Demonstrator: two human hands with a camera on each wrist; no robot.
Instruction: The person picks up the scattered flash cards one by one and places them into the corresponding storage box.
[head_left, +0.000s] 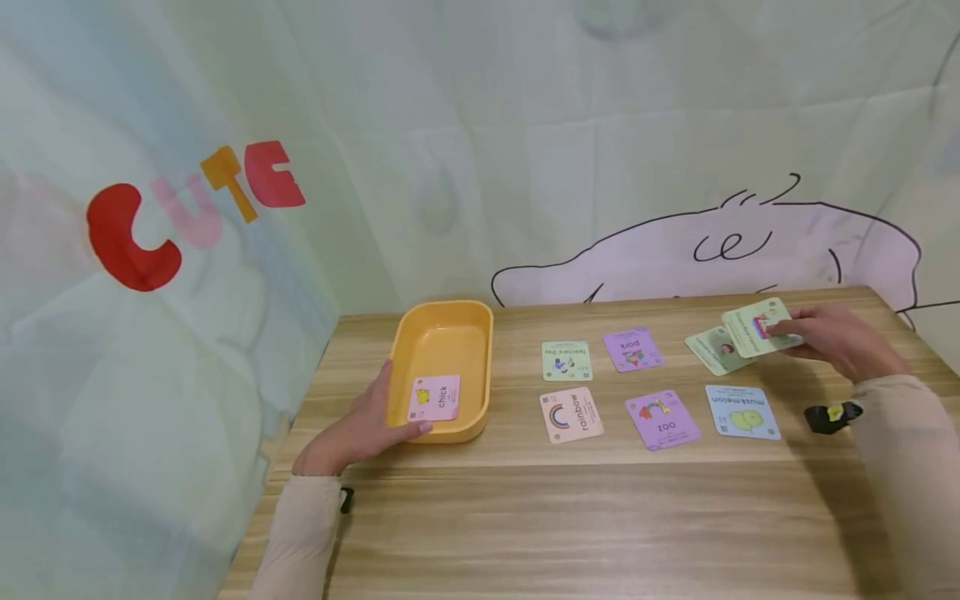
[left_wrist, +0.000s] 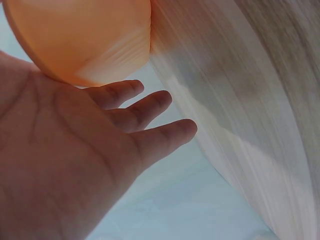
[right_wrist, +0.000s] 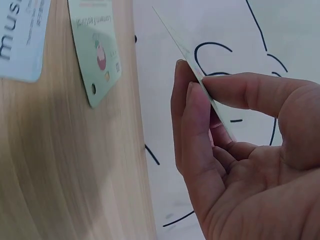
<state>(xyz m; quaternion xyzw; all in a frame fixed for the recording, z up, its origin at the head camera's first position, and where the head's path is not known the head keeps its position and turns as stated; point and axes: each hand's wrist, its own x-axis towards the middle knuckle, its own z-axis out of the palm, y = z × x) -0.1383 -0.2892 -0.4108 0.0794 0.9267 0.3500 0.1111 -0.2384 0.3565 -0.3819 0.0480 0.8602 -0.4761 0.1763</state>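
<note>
At the table's left, my left hand (head_left: 363, 429) rests against the near left corner of a yellow tray (head_left: 485, 358), thumb along its near rim. In the left wrist view three fingers (left_wrist: 165, 134) of that hand stretch out straight beside the tray. A pink chick card (head_left: 444, 400) lies inside the tray. My right hand (head_left: 840, 337) pinches a green picture card (head_left: 750, 325) between thumb and fingers, seen edge-on in the right wrist view. Beneath it, partly covered in the head view, another green card (head_left: 712, 352) lies on the table.
Several more cards lie face up mid-table: Teachers' Day (head_left: 567, 361), park (head_left: 634, 349), rainbow (head_left: 572, 414), zoo (head_left: 663, 420) and muskmelon (head_left: 743, 412). A printed curtain (head_left: 465, 167) hangs behind the wooden table (head_left: 570, 517) and along its left side.
</note>
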